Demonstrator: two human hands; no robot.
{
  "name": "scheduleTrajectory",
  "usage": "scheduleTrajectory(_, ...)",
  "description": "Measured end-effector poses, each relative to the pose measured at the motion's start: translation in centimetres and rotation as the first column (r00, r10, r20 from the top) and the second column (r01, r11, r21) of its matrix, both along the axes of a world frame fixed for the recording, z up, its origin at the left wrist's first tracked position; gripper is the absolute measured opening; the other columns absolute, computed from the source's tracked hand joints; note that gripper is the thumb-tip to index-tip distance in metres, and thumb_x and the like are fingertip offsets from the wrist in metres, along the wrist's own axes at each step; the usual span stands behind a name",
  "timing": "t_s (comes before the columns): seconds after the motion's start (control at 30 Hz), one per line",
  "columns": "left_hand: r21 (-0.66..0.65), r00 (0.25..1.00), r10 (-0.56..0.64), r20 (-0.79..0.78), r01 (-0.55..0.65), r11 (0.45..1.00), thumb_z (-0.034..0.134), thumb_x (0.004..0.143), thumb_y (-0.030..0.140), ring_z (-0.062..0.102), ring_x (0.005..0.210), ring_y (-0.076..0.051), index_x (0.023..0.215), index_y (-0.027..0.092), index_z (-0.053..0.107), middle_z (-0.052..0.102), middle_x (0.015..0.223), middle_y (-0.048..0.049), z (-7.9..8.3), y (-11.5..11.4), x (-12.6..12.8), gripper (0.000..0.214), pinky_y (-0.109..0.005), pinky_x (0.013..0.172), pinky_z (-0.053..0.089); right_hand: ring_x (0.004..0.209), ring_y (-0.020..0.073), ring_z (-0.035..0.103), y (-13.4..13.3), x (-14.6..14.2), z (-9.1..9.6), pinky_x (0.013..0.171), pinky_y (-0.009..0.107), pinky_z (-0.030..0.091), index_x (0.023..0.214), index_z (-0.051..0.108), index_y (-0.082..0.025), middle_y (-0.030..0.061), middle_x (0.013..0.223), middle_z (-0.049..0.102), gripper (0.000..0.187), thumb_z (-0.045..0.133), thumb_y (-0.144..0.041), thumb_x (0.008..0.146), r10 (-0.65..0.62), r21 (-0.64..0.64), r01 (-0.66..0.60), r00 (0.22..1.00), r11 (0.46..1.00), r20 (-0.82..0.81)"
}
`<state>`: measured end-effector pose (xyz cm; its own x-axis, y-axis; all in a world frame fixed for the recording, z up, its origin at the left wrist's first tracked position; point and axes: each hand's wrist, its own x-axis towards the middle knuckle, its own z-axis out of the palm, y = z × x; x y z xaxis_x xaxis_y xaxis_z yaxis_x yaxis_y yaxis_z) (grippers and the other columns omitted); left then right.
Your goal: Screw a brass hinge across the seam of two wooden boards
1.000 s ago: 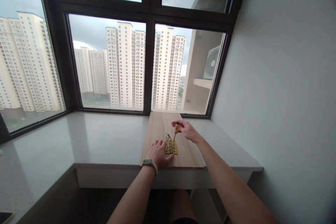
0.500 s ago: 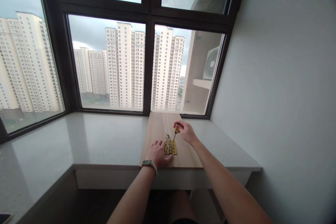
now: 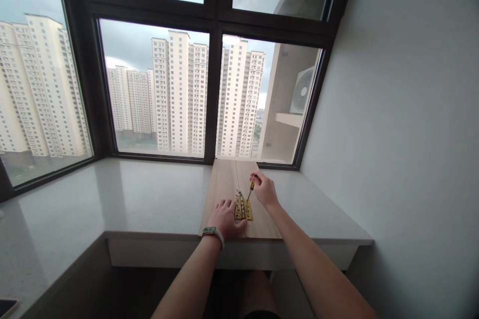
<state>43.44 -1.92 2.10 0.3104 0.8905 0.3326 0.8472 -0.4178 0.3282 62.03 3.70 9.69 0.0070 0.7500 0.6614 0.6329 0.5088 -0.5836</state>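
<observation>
Head view: the brass hinge (image 3: 243,209) lies opened flat on two wooden boards (image 3: 223,175), which sit side by side on the table (image 3: 160,199) under the window. Its knuckle runs along the seam, one leaf on each board, near the boards' close edge. The left hand (image 3: 224,219) rests palm down on the left board, its grip spread wide, with fingertips at the left leaf's edge and the thumb by the near edge of the hinge; it looks to be steadying rather than clasping. The right hand (image 3: 265,190) has its grip closed around the yellow-and-black handle of a screwdriver (image 3: 252,185), which leans slightly, its tip at the far part of the right leaf.

As for progress, the placing seems done: boards butted together, hinge lined up over the join. The fastening looks to be in hand, at a far hole of the right leaf. A small cluster of loose screws (image 3: 239,193) lies just beyond the hinge, over the seam, so several fixings probably have yet to go in. Dark spots show on both leaves, but they are too small to tell whether they are bare holes or seated screw heads, nor how deep the current screw sits.
</observation>
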Motion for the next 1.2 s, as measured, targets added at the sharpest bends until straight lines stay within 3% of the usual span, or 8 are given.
scheduleTrajectory(0.23, 0.017, 1.0, 0.004, 0.006, -0.004, 1.0, 0.053, 0.081, 0.068, 0.045, 0.129, -0.034, 0.136, 0.024, 0.052, 0.057, 0.136, -0.0123, -0.1, 0.1, 0.0, 0.071, -0.045, 0.109, 0.035, 0.084, 0.02, 0.071, -0.3, 0.3, 0.0, 0.08, 0.032, 0.057, 0.118, 0.064, -0.028, 0.004, 0.1, 0.074, 0.027, 0.056, -0.026, 0.092, 0.102, -0.052, -0.099, 0.992, 0.994, 0.068)
scheduleTrajectory(0.5, -0.005, 1.0, 0.002, 0.0, -0.002, 1.0, 0.052, 0.08, 0.07, 0.044, 0.13, -0.034, 0.138, 0.026, 0.05, 0.056, 0.137, -0.0112, -0.2, 0.2, 0.0, 0.073, -0.046, 0.11, 0.033, 0.087, 0.0202, 0.071, -0.3, 0.0, 1.5, 0.082, 0.034, 0.056, 0.118, 0.06, -0.027, 0.0044, 0.101, 0.072, 0.024, 0.052, -0.027, 0.095, 0.014, 0.024, -0.015, 0.999, 1.0, 0.038)
scheduleTrajectory(0.8, 0.004, 1.0, 0.01, -0.006, -0.01, 1.0, 0.054, 0.079, 0.069, 0.045, 0.128, -0.034, 0.135, 0.026, 0.052, 0.056, 0.136, -0.0114, -0.3, 0.3, 0.1, 0.07, -0.046, 0.109, 0.034, 0.086, 0.0205, 0.07, -0.4, -0.9, -1.2, 0.081, 0.035, 0.057, 0.108, 0.057, -0.026, 0.0045, 0.1, 0.072, 0.016, 0.052, -0.034, 0.095, 0.036, -0.007, -0.036, 0.999, 0.999, -0.031)
scheduleTrajectory(1.2, -0.014, 1.0, 0.002, 0.0, -0.002, 1.0, 0.054, 0.079, 0.068, 0.043, 0.13, -0.035, 0.134, 0.027, 0.053, 0.056, 0.137, -0.011, -0.2, 0.4, -0.1, 0.07, -0.047, 0.111, 0.032, 0.085, 0.0198, 0.07, 0.1, -1.7, -2.2, 0.082, 0.034, 0.056, 0.106, 0.057, -0.025, 0.0034, 0.096, 0.071, 0.015, 0.051, -0.031, 0.094, 0.006, 0.009, -0.006, 1.0, 1.0, -0.014)
